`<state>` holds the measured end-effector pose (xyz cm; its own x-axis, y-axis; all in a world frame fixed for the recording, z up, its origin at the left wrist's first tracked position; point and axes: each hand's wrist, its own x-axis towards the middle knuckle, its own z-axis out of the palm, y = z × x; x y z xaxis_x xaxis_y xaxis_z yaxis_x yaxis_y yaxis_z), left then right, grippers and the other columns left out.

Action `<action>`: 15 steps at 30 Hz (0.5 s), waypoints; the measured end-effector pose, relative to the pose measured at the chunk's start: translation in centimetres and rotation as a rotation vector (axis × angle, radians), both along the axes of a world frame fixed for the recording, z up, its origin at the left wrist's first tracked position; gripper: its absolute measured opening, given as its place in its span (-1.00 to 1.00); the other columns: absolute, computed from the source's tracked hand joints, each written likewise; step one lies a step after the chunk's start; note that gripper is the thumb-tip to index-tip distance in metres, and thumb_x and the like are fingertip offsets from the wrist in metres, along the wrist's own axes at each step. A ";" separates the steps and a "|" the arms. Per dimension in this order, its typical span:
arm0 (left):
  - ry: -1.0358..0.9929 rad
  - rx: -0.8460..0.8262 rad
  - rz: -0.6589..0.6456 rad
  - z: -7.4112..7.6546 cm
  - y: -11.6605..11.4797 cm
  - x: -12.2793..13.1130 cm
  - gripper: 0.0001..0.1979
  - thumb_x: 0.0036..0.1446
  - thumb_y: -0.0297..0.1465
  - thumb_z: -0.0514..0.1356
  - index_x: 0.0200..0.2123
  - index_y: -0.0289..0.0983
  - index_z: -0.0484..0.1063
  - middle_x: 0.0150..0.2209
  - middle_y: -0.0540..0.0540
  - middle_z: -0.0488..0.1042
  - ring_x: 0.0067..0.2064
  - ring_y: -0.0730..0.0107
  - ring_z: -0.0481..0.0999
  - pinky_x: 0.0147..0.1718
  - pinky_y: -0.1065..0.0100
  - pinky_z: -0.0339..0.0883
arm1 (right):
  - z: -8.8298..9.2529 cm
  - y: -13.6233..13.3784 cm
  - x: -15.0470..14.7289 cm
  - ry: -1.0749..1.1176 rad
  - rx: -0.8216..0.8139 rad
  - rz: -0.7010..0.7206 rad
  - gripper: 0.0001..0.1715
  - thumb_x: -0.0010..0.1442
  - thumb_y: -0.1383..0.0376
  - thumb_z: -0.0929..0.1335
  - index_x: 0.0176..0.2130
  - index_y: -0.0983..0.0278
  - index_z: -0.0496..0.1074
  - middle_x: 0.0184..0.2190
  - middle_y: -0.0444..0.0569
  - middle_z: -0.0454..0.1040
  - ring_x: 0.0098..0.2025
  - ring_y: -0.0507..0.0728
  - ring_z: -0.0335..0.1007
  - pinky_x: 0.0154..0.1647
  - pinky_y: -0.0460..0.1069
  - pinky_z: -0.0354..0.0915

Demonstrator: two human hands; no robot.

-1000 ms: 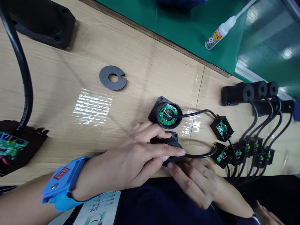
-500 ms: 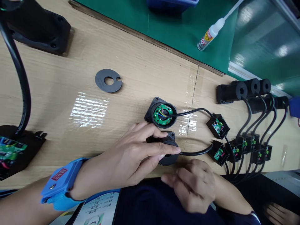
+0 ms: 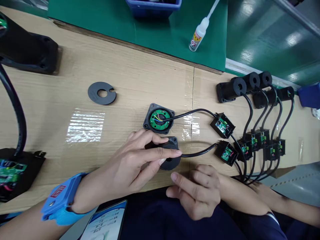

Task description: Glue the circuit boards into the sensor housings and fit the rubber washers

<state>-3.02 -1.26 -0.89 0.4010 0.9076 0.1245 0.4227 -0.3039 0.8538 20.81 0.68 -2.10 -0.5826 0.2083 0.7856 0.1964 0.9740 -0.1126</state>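
My left hand (image 3: 142, 156), with a blue wristband, is closed around a black cylindrical housing (image 3: 172, 142). Its index finger and thumb press on the round grey cover disc (image 3: 172, 163) at the housing's end, where a black cable (image 3: 200, 153) comes out. Part of the housing is hidden under the fingers. My right hand (image 3: 197, 193) hovers by the table's front edge, holding nothing visible, its thumb and index finger apart and the others curled. Just beyond the left hand stands an uncovered housing (image 3: 160, 119), showing a green circuit board and coloured wires.
A loose slotted grey disc (image 3: 95, 94) lies at left. Small black boxes with circuit boards (image 3: 223, 125) and several cabled housings (image 3: 231, 90) occupy the right. A glue bottle (image 3: 198, 35) and blue bin (image 3: 155, 8) stand on the green mat. Another person's forearm (image 3: 280, 201) is at lower right.
The view has shifted, so the table things appear further left. My right index finger has straightened away from the thumb. My left hand keeps its hold on the housing. Another person's forearm shows at right.
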 end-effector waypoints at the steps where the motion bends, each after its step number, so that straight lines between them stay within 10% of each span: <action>1: 0.003 0.010 -0.005 0.0 0.0 0.0 -0.56 0.36 -0.51 0.08 0.18 0.04 0.45 0.07 -0.06 0.40 0.12 0.24 0.41 0.07 0.21 0.27 | 0.2 0.2 0.2 -0.044 0.004 -0.011 -0.64 0.15 0.30 0.50 -0.46 0.19 0.25 -0.14 0.00 0.66 -0.55 -0.01 0.15 -0.61 -0.04 0.01; 8: 0.014 0.058 -0.003 -0.3 0.1 0.0 -0.57 0.35 -0.51 0.10 0.18 -0.01 0.45 0.05 -0.08 0.42 0.11 0.22 0.44 0.06 0.20 0.28 | 0.7 0.0 -0.3 -0.279 -0.102 0.098 -0.75 0.19 0.26 0.46 -0.44 0.19 0.35 0.00 -0.09 0.63 -0.54 -0.05 0.11 -0.60 -0.09 0.09; 15: 0.033 0.033 -0.024 0.1 0.1 0.0 -0.56 0.35 -0.53 0.08 0.18 -0.01 0.45 0.05 -0.08 0.40 0.12 0.24 0.43 0.09 0.19 0.26 | 1.1 0.8 1.1 -0.051 0.043 0.015 -0.63 0.17 0.17 0.55 -0.53 0.15 0.39 -0.60 -0.25 0.43 -0.55 -0.03 0.21 -0.63 -0.08 0.05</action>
